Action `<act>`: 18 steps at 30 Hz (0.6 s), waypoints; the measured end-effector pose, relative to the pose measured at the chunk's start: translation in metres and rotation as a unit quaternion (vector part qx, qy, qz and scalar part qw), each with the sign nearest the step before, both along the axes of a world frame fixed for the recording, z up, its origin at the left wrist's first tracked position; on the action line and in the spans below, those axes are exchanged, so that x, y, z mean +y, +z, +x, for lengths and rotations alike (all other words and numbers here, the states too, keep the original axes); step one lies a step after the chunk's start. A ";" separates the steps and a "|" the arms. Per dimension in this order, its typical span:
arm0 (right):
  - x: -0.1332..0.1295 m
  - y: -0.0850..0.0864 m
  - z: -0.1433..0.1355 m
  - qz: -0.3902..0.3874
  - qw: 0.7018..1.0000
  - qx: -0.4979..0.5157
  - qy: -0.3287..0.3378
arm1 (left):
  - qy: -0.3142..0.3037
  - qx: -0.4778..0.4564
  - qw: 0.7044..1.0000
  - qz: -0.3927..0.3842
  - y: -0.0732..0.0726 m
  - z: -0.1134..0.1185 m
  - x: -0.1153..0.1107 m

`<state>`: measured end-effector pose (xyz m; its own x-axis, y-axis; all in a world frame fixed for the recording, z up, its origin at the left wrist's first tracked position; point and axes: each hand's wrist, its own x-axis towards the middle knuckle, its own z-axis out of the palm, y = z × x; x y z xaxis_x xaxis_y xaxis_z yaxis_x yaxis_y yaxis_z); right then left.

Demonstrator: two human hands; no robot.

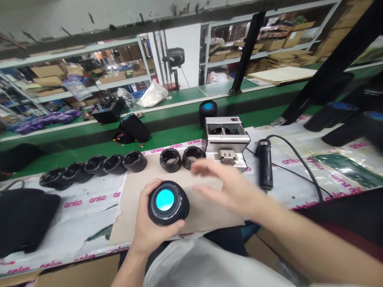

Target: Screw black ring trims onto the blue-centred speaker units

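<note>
One cylinder (pixel 169 203) is clasped in the left grip (pixel 149 228), seemingly a holding step; right of it, the right grip (pixel 231 185) is spread; grasping would call for closing.

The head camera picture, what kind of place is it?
Probably a small factory or workshop: black rings are lined up on a bench, a corded tool lies nearby, and shelves behind hold boxes.
</note>
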<state>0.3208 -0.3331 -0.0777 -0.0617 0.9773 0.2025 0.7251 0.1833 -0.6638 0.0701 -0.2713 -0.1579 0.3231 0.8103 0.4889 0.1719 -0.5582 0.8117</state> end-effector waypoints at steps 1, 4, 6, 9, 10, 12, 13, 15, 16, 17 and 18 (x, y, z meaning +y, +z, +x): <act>-0.017 -0.020 -0.008 -0.006 0.989 0.149 0.013 | 0.022 -0.003 0.999 0.027 -0.001 0.003 -0.003; -0.051 -0.086 -0.041 -0.030 0.948 0.315 -0.015 | 0.060 -0.010 0.997 0.042 -0.001 0.009 -0.017; -0.056 -0.117 -0.057 -0.019 0.944 0.327 -0.025 | 0.035 -0.017 0.999 -0.016 0.003 0.007 -0.028; -0.048 -0.128 -0.059 -0.029 0.949 0.312 -0.021 | -0.054 -0.021 0.984 -0.170 0.010 -0.008 -0.035; -0.042 -0.123 -0.053 -0.040 0.952 0.304 -0.010 | -0.066 -0.025 0.974 -0.213 0.010 -0.014 -0.033; -0.032 -0.107 -0.037 -0.055 0.957 0.283 0.027 | -0.068 -0.035 0.964 -0.256 0.005 -0.024 -0.024; -0.028 -0.097 -0.028 -0.061 0.960 0.268 0.049 | -0.069 -0.034 0.964 -0.256 0.000 -0.027 -0.017; -0.022 -0.078 -0.011 -0.074 0.968 0.228 0.075 | -0.083 -0.023 0.972 -0.217 -0.012 -0.028 -0.002; -0.020 -0.070 -0.003 -0.076 0.973 0.207 0.074 | -0.093 -0.016 0.979 -0.182 -0.018 -0.026 0.005; -0.019 -0.064 0.004 -0.073 0.978 0.188 0.060 | -0.095 -0.014 0.985 -0.142 -0.023 -0.023 0.011; -0.019 -0.061 0.009 -0.065 0.982 0.171 0.036 | -0.094 -0.014 0.990 -0.105 -0.028 -0.019 0.015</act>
